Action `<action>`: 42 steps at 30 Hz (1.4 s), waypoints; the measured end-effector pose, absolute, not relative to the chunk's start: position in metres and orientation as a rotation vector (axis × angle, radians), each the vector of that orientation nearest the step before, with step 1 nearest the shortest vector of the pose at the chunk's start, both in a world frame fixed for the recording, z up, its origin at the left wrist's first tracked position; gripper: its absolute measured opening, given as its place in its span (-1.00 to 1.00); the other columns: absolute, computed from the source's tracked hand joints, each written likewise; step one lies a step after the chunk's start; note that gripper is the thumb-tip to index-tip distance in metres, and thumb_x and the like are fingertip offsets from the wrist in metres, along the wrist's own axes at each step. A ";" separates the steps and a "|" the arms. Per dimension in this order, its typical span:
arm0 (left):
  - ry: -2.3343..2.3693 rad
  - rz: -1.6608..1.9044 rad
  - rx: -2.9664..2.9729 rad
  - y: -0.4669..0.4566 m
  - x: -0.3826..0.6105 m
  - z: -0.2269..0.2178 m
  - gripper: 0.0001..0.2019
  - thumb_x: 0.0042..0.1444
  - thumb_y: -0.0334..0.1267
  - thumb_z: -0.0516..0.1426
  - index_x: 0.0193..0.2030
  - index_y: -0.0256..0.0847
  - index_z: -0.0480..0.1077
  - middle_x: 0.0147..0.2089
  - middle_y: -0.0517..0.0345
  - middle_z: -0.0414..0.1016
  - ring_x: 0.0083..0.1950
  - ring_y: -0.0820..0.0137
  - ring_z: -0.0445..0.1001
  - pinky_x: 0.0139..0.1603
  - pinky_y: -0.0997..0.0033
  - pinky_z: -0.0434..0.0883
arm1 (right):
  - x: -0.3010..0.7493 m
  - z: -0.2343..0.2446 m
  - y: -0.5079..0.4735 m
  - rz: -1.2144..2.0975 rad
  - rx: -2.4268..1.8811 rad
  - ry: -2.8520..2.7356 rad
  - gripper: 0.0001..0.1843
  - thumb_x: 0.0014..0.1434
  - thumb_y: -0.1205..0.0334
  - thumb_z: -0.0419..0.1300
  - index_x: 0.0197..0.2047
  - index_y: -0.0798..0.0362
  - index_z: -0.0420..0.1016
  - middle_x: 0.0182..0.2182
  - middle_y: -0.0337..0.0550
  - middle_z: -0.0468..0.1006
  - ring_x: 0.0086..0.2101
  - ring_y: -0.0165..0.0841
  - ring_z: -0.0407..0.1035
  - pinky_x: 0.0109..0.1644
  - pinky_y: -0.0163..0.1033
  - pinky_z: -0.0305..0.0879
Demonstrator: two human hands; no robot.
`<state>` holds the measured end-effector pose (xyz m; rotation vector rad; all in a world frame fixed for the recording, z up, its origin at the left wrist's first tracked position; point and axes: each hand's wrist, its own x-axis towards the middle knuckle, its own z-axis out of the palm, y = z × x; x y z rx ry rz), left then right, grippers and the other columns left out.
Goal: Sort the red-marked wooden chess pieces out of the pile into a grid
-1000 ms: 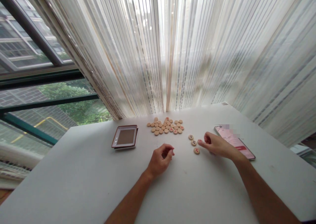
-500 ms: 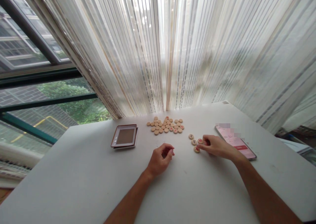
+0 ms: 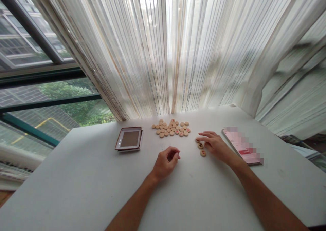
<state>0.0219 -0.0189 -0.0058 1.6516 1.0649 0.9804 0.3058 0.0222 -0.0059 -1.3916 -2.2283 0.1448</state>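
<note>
One camera faced forward and down
From the person's head, it looked across the table [image 3: 76,190] to both far corners.

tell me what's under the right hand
Under the right hand, a wooden xiangqi piece shows only in part, on the white table. The rest of that piece, and anything lying fully beneath the hand, is covered.

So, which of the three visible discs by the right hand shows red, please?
The lowest disc, marked red; the middle disc is marked black, the top disc is partly covered.
</note>
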 end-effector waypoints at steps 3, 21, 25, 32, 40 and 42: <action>1.066 0.981 1.652 -0.019 0.022 -0.006 -0.79 0.23 -0.16 0.13 -0.13 -0.25 0.43 -0.33 0.09 0.56 -0.40 0.45 0.46 -0.35 0.50 0.40 | 0.309 -0.007 0.024 0.172 -1.382 -2.225 -0.51 0.12 0.54 0.10 0.01 -0.10 0.60 0.04 -0.10 0.57 0.07 -0.11 0.35 0.19 0.08 0.29; 1.076 0.993 1.657 -0.018 0.022 -0.006 -0.78 0.26 -0.13 0.10 -0.13 -0.24 0.43 -0.34 0.13 0.53 -0.40 0.46 0.44 -0.35 0.49 0.39 | 0.310 -0.013 0.027 0.251 -1.337 -2.123 -0.53 0.09 0.54 0.13 -0.03 -0.04 0.64 -0.04 -0.04 0.61 0.01 -0.11 0.42 0.14 0.07 0.35; 1.089 0.995 1.646 -0.018 0.022 -0.006 -0.77 0.26 -0.11 0.10 -0.13 -0.25 0.42 -0.34 0.13 0.53 -0.40 0.46 0.45 -0.35 0.49 0.40 | 0.312 -0.013 0.028 0.259 -1.318 -2.083 -0.50 0.07 0.55 0.12 0.03 -0.01 0.60 -0.05 -0.04 0.61 0.01 -0.12 0.41 0.17 0.05 0.33; 1.148 1.068 1.712 -0.014 0.025 -0.002 -0.76 0.27 -0.10 0.08 -0.13 -0.23 0.42 -0.29 0.10 0.55 -0.32 0.41 0.50 -0.26 0.44 0.45 | 0.312 -0.006 0.026 0.239 -1.311 -2.018 -0.52 0.10 0.53 0.09 0.03 0.00 0.56 -0.08 -0.06 0.60 -0.02 -0.15 0.42 0.14 0.01 0.34; 1.506 0.797 2.297 0.099 0.037 0.047 -0.77 0.23 -0.24 0.12 -0.02 -0.21 0.47 0.01 -0.02 0.54 0.05 0.26 0.47 0.14 0.29 0.36 | 0.291 0.008 0.017 0.174 -1.227 -1.914 -0.72 0.32 0.33 0.05 0.00 0.00 0.52 -0.17 -0.05 0.60 -0.11 -0.16 0.45 0.02 0.00 0.38; 1.601 0.729 2.315 0.129 0.041 0.050 -0.77 0.19 -0.25 0.15 -0.03 -0.22 0.49 0.03 -0.06 0.54 0.12 0.19 0.42 0.20 0.24 0.30 | 0.287 0.010 0.015 0.185 -1.206 -1.906 -0.75 0.32 0.32 0.06 -0.03 -0.02 0.53 -0.19 -0.06 0.60 -0.13 -0.17 0.45 0.00 -0.02 0.39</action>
